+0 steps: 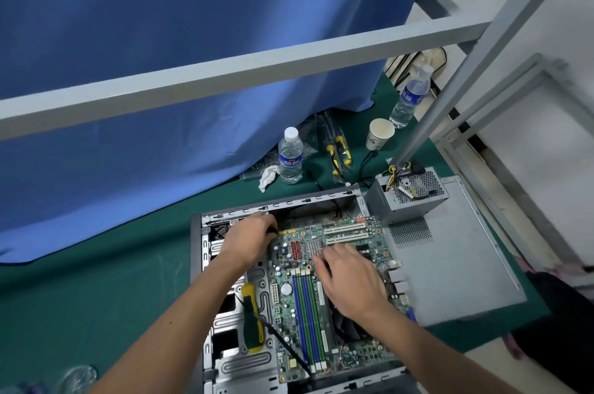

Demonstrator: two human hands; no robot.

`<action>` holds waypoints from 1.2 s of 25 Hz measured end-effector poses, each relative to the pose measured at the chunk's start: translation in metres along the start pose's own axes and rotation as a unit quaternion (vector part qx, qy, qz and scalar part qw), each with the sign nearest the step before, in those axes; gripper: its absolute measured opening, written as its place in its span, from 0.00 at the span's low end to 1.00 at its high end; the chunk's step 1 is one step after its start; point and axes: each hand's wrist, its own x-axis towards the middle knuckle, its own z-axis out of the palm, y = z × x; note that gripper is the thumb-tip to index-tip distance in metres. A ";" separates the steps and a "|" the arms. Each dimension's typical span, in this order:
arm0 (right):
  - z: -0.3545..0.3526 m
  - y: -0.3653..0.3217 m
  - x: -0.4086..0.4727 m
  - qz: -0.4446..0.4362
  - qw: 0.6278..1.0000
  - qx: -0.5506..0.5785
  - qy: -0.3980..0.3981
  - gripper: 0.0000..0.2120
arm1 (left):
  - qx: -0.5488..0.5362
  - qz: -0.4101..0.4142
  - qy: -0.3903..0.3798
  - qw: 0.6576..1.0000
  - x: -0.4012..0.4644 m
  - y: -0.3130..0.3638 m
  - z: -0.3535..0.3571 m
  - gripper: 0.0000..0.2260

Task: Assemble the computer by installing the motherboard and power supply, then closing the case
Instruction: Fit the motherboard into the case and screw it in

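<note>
**Seating the board before the supply goes in**

My left hand (249,241) is at the far left corner of the case (196,265), fingers curled round a black cable end near the board's upper edge; I judge I'm plugging in or tucking away a lead there. To do it well I'd line the plug up squarely and press straight down, not rock it, and keep the cable off the drive cage.

Below that hand a screwdriver (252,318) with a green and yellow handle lies on the cage inside the case, its black shaft slanting over the board.

The motherboard (291,268) lies flat in the case, blue and green memory slots running toward me. My right hand (348,279) rests on its middle, fingers loosely spread and pressing, gripping nothing. I'd keep that pressure on bare board and away from the small parts.

To the right, outside the case, the power supply (406,196) stands on the side panel (456,265), wires spilling from its top; it is not yet installed, and the panel is off.

Farther back on the counter (96,281) stand two water bottles and a paper cup (379,134); what the cup holds I cannot tell.
</note>
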 end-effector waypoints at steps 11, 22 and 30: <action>0.000 -0.001 -0.001 -0.003 1.000 0.004 0.011 0.29 | 0.073 0.010 0.007 0.997 0.000 0.007 0.003 0.06; 0.003 0.000 0.001 -0.004 1.000 0.009 0.029 0.26 | 0.047 0.004 -0.008 0.999 -0.001 0.009 -0.001 0.11; 0.004 0.000 0.001 0.001 0.999 0.021 0.038 0.25 | 0.081 0.002 0.002 0.997 0.003 0.015 -0.007 0.05</action>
